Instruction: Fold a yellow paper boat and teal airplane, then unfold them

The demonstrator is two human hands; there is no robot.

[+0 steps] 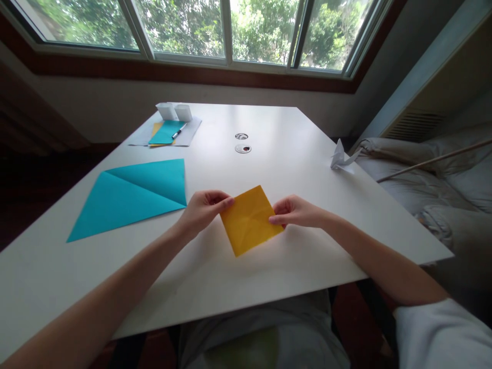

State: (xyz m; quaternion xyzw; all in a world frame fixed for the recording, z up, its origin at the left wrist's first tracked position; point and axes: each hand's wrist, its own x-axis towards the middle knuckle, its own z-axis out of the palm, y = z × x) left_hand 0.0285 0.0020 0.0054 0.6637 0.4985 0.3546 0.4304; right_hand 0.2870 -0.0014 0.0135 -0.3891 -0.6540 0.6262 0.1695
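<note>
A small yellow paper square (pixel 249 220), creased, is held just above the white table (pixel 277 266) in front of me. My left hand (pixel 203 209) pinches its left corner with fingers closed. My right hand (pixel 294 211) pinches its right corner, fingers also closed. The paper sits turned like a diamond between the two hands.
A large folded blue paper (pixel 134 197) lies to the left. At the far left are paper sheets with a pen (pixel 178 133) and two small white paper boxes (pixel 175 111). A white paper crane (pixel 342 158) stands near the right edge. Two round holes (pixel 242 143) mark the table's middle.
</note>
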